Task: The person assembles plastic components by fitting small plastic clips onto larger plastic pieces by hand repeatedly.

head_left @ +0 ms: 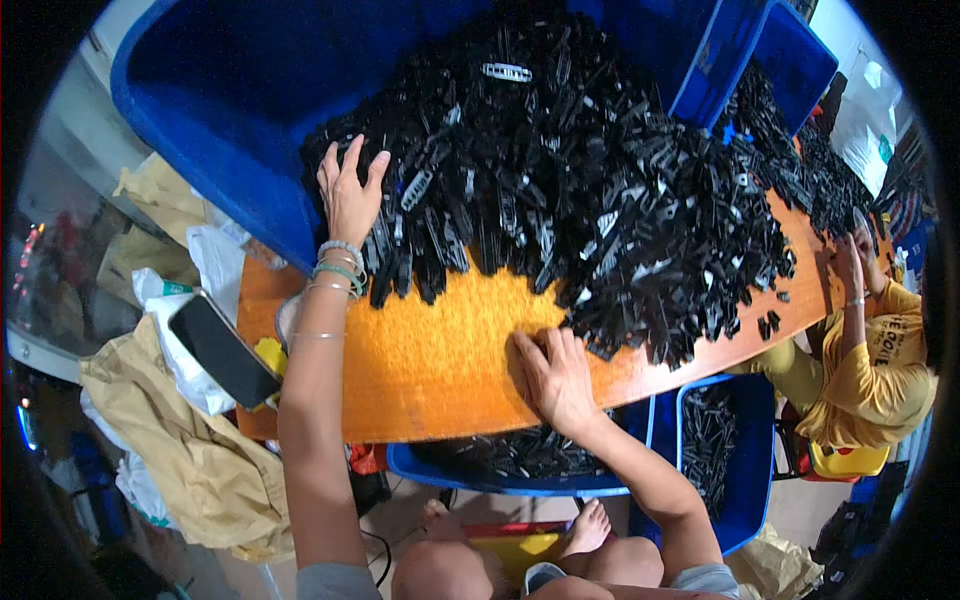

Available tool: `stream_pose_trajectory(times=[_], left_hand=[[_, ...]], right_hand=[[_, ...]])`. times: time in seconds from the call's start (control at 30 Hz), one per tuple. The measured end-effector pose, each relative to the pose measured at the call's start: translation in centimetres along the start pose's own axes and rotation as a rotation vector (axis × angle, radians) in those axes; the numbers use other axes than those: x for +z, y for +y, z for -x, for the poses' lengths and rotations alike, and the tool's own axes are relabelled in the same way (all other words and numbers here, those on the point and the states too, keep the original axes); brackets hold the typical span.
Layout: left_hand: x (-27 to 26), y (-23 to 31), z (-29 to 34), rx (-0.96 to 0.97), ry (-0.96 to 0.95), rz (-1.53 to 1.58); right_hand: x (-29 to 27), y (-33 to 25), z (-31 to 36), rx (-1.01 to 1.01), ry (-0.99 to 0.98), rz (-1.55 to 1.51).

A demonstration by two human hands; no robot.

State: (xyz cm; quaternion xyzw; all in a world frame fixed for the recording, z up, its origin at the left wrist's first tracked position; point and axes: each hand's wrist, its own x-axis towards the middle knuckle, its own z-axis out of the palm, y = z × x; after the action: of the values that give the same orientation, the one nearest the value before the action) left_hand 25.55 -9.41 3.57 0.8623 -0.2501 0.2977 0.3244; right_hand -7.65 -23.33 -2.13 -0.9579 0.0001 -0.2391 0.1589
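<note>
Nearest me, under the table edge, there's a low blue bin [400, 465] with more black bits in it. My right hand [562, 385] is palm down on the orange table [430, 375], fingers a bit apart and slightly bent, tips right by the front edge of the heap. Looks like nothing's in it, but I can't see under the palm. Phone [225, 352] is off to my left.

Further in, my left hand [350, 195] sits on the left side of the black plastic pieces [590, 180], fingers spread and loosely curled, thumb out wide. Can't tell if the tips have hooked any. The heap runs from inside the big blue tub [225, 130] out onto the wood.

My take: keep the fingers wide like a rake and draw from the edge in small lots, since the bits look tangled and could slide. Low right hand makes a decent stop.

Far right, a co-worker [875, 350] is at the same table.
</note>
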Motion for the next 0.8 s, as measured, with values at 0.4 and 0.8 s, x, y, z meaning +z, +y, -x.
stream_pose_trajectory(times=[0.4,0.8], left_hand=[[5.3,-9.2,-12.1,-0.503,-0.389,-0.28],[7.8,-2.8,-9.7,-0.296,-0.487,-0.067]], right_hand=[[-0.3,0.1,-0.2,0.054,-0.138,-0.073],[-0.4,-0.2,-0.4,0.062,-0.185,0.016]])
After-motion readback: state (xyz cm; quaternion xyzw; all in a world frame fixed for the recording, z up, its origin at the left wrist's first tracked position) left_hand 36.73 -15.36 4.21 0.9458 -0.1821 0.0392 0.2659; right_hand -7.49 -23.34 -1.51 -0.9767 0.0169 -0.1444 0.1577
